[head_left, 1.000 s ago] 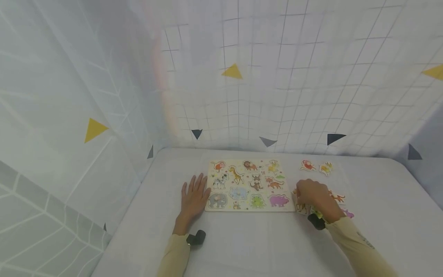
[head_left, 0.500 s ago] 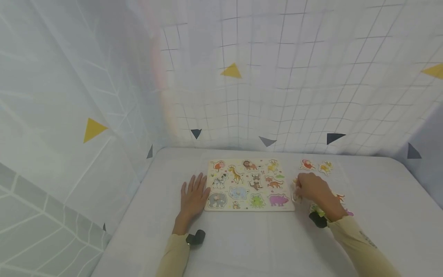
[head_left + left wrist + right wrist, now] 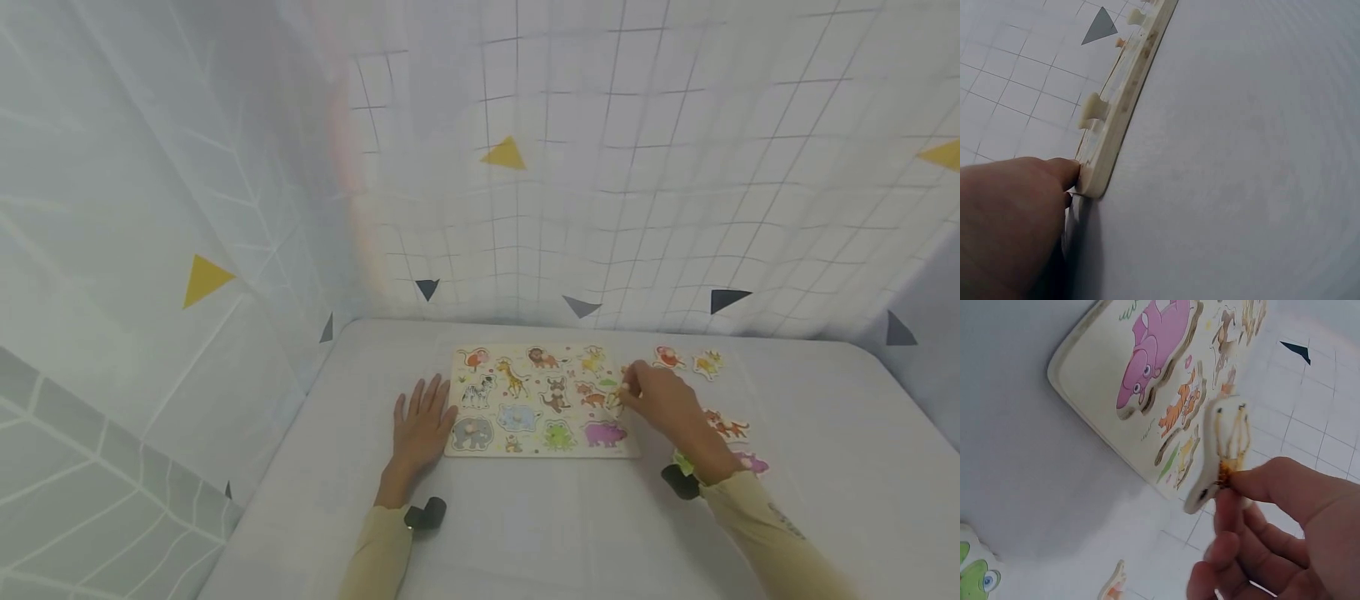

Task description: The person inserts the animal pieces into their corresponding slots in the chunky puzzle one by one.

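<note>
My right hand (image 3: 667,404) pinches a giraffe puzzle piece (image 3: 1234,440) between thumb and fingers. It holds the piece above the right side of a wooden animal puzzle board (image 3: 540,451). In the right wrist view, the giraffe hangs with its legs upward, and the board's purple hippo recess (image 3: 1154,356) lies beyond it. My left hand (image 3: 422,429) lies flat on the table at the board's left edge, fingers spread. Its thumb (image 3: 1063,172) touches the board's corner. A grey elephant piece (image 3: 471,433) sits in the board near that hand; a knob (image 3: 1093,111) rises close by.
Right of the board lie loose pieces: a red monkey (image 3: 667,357), a yellow horned animal (image 3: 707,363), a tiger (image 3: 727,425), a purple hippo (image 3: 754,462) and a frog (image 3: 682,461) partly under my wrist. A white gridded curtain (image 3: 600,208) hangs behind the table (image 3: 540,533).
My right hand has lifted the giraffe piece from the table and moved it left and away from me, over the board's right edge. The left hand stays where it was.
</note>
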Demonstrator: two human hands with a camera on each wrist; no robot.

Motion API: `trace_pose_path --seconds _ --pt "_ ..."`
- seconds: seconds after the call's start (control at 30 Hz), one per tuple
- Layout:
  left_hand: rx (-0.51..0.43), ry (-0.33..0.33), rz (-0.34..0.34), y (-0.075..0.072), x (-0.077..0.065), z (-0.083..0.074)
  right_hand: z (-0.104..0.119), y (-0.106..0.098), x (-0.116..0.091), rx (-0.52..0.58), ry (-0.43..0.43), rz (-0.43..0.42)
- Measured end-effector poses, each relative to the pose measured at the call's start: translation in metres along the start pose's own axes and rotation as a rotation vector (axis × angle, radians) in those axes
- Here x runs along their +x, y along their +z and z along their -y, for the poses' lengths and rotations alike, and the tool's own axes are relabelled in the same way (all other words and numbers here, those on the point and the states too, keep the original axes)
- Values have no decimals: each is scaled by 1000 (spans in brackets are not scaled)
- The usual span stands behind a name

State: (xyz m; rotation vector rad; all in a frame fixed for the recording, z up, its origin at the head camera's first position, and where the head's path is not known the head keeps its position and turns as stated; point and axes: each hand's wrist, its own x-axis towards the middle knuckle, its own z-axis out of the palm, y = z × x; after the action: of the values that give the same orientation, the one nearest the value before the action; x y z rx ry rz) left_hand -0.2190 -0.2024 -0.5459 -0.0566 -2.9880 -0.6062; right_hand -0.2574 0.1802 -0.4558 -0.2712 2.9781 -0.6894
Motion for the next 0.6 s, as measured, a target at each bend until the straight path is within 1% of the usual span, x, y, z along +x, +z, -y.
trace_pose_path --seconds 0.1,0.27,0.33,0.4,0.5,0.6 --pt "15 4 -15 4 1 3 3 2 1 31 -21 -54" --pt "-5 2 -6 0 0 0 6 5 3 105 -85 -155" --pt "-2 -9 11 -1 1 0 7 8 4 137 -115 -193" --pt "-2 -6 4 2 2 3 7 12 4 163 -145 -229" --pt "3 -12 12 3 2 2 7 18 5 184 -169 -261" --pt "-3 -12 15 2 1 2 9 21 6 200 -169 -264"
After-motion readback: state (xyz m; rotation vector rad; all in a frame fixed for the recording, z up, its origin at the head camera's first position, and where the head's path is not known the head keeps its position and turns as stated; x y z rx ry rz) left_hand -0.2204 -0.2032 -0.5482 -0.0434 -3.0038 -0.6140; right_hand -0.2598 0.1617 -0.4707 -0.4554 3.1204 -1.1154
